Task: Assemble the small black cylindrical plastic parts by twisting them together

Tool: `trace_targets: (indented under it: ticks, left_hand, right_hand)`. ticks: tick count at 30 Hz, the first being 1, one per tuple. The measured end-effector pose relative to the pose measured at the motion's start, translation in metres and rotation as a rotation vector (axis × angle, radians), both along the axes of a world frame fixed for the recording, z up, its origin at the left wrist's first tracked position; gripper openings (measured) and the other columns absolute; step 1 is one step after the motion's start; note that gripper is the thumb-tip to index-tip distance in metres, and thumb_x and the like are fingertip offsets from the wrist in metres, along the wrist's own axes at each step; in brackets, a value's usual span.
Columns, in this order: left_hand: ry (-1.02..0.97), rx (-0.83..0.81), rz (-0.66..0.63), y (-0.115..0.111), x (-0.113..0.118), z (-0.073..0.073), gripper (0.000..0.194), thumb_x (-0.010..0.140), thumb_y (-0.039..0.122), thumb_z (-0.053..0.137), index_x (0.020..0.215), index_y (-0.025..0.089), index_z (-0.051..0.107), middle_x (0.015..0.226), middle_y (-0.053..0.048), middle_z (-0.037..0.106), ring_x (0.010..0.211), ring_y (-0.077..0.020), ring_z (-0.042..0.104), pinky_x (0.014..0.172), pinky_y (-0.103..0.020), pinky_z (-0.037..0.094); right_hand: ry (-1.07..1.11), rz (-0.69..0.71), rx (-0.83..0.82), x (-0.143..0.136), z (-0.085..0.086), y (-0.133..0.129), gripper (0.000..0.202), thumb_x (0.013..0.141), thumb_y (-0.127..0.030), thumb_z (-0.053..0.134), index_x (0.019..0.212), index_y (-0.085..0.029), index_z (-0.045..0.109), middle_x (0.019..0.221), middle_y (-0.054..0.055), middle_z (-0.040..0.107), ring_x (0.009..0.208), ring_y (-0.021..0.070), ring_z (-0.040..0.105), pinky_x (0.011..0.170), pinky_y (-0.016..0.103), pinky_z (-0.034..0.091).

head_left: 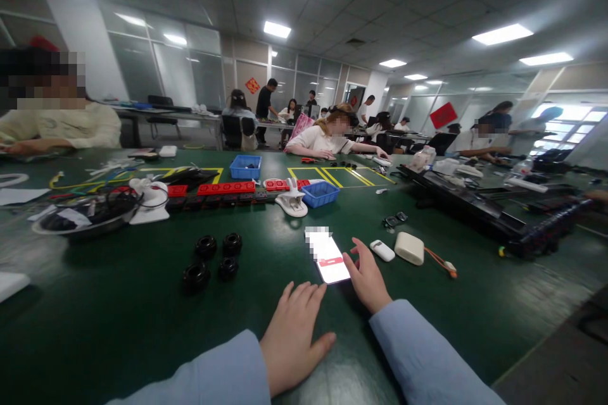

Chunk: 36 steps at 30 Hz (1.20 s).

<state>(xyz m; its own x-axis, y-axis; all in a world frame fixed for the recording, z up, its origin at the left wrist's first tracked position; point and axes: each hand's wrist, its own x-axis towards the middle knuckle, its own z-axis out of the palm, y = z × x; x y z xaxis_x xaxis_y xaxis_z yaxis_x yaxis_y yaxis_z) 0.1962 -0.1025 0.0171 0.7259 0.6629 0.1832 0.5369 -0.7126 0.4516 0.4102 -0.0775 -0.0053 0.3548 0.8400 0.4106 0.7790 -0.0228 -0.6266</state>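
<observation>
While four black rings [196,278] sit two by two, the green tabletop [118,316] leaves sideways room between them and the left hand [295,332], palm-down, fingers parted, gripping nothing. Just beyond its fingertips, the lit smartphone [333,270] rests flat, not picked up. Apart from the left, the right hand [368,278] curves loosely at the phone's right edge; whether it touches, I can't tell. Rightward, a white case [382,250] and a cream case [409,249] narrow the room.

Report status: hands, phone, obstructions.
Left hand open, palm down, near phone. Right hand open at its right edge, contact unclear. Phone lit, flat on green table. Small white object near right hand, clear of phone.
</observation>
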Motion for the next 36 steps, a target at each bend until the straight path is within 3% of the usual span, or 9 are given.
trace_targets:
  ticks: [6, 17, 21, 26, 31, 34, 36]
  left_hand:
    - [0.010, -0.007, 0.055, 0.009, 0.009, 0.000, 0.064, 0.079, 0.040, 0.052, 0.134, 0.013, 0.032, 0.128, -0.013, 0.047, 0.120, -0.0280, 0.039, 0.106, -0.049, 0.022]
    - [0.026, -0.035, 0.040, 0.015, 0.013, -0.003, 0.071, 0.079, 0.046, 0.049, 0.138, 0.013, 0.025, 0.129, -0.012, 0.045, 0.120, -0.0300, 0.036, 0.103, -0.050, 0.024]
    - [0.013, -0.014, 0.030, 0.014, 0.012, -0.004, 0.071, 0.079, 0.047, 0.048, 0.138, 0.014, 0.026, 0.129, -0.012, 0.046, 0.119, -0.0300, 0.037, 0.103, -0.051, 0.024]
    - [-0.024, -0.011, 0.052, 0.010, 0.006, -0.002, 0.071, 0.078, 0.045, 0.050, 0.137, 0.010, 0.027, 0.128, -0.013, 0.047, 0.119, -0.0292, 0.038, 0.104, -0.049, 0.025]
    - [-0.104, 0.080, -0.012, -0.002, -0.024, 0.010, 0.067, 0.078, 0.038, 0.052, 0.135, 0.014, 0.029, 0.129, -0.010, 0.046, 0.121, -0.0251, 0.038, 0.107, -0.046, 0.021]
    - [-0.125, 0.235, -0.063, -0.010, -0.060, 0.014, 0.061, 0.078, 0.034, 0.051, 0.134, 0.021, 0.031, 0.133, -0.007, 0.044, 0.124, -0.0244, 0.035, 0.109, -0.050, 0.012]
    - [-0.132, 0.368, -0.028, -0.009, -0.090, 0.012, 0.058, 0.077, 0.029, 0.050, 0.132, 0.022, 0.035, 0.133, -0.007, 0.044, 0.124, -0.0262, 0.035, 0.108, -0.054, 0.009]
  right_hand:
    - [0.051, -0.002, -0.088, -0.007, 0.006, -0.003, 0.056, 0.084, -0.043, 0.040, 0.130, -0.011, 0.036, 0.100, 0.010, 0.052, 0.066, 0.0155, 0.051, 0.069, 0.035, 0.047]
    - [0.074, -0.006, -0.082, -0.011, 0.001, 0.000, 0.057, 0.082, -0.046, 0.040, 0.128, -0.013, 0.037, 0.098, 0.008, 0.052, 0.068, 0.0169, 0.051, 0.071, 0.036, 0.046]
    - [0.017, 0.002, -0.089, -0.011, 0.000, 0.000, 0.067, 0.077, -0.051, 0.047, 0.129, -0.012, 0.036, 0.100, 0.009, 0.052, 0.069, 0.0180, 0.051, 0.069, 0.036, 0.046]
    - [-0.138, 0.001, -0.127, -0.019, 0.007, -0.006, 0.076, 0.073, -0.053, 0.051, 0.132, -0.010, 0.031, 0.109, 0.014, 0.051, 0.084, 0.0237, 0.055, 0.072, 0.037, 0.046]
    - [-0.231, -0.049, -0.054, -0.032, 0.011, -0.018, 0.064, 0.080, -0.050, 0.042, 0.128, -0.009, 0.036, 0.112, 0.016, 0.052, 0.097, 0.0266, 0.054, 0.081, 0.041, 0.044]
    - [-0.317, 0.024, 0.050, -0.046, 0.010, -0.028, 0.055, 0.082, -0.046, 0.043, 0.124, -0.011, 0.040, 0.113, 0.016, 0.053, 0.102, 0.0273, 0.052, 0.086, 0.043, 0.042]
    - [-0.396, 0.100, 0.110, -0.063, 0.010, -0.032, 0.051, 0.082, -0.045, 0.046, 0.122, -0.013, 0.043, 0.113, 0.015, 0.054, 0.104, 0.0280, 0.050, 0.088, 0.044, 0.041]
